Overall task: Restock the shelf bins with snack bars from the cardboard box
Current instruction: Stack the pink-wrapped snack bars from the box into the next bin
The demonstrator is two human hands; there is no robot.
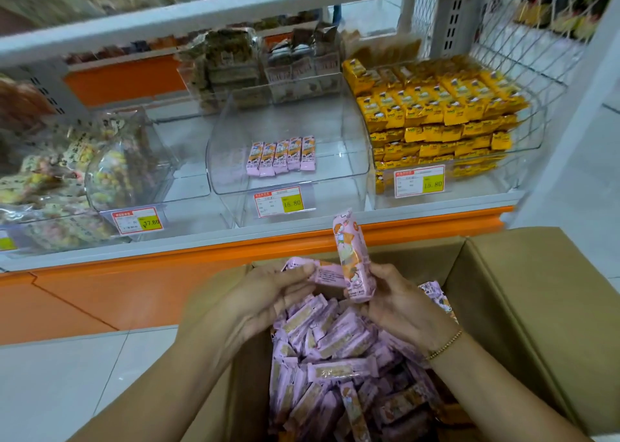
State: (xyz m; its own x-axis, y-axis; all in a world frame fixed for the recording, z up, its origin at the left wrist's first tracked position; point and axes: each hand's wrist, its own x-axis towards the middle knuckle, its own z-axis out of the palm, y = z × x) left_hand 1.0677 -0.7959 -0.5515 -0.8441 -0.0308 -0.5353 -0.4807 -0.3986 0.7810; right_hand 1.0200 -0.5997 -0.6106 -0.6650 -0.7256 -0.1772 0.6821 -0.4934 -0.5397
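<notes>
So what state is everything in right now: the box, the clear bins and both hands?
cardboard box: open, flaps out, piled with loose pink bars.
middle bin: nearly empty, one row of five pink bars inside.
right bin: stacked full with yellow packs.
left bin: partly filled with mixed sweets.
left hand: grips a sideways pink bar.
right hand: holds an upright pink bar.

Place: a shop, snack aisle.
Shelf [201, 242]: white with an orange front edge, holding clear bins [231, 173] of wrapped snacks [436, 106].
Price tags [281, 202]: red-and-yellow labels on the bin fronts.
</notes>
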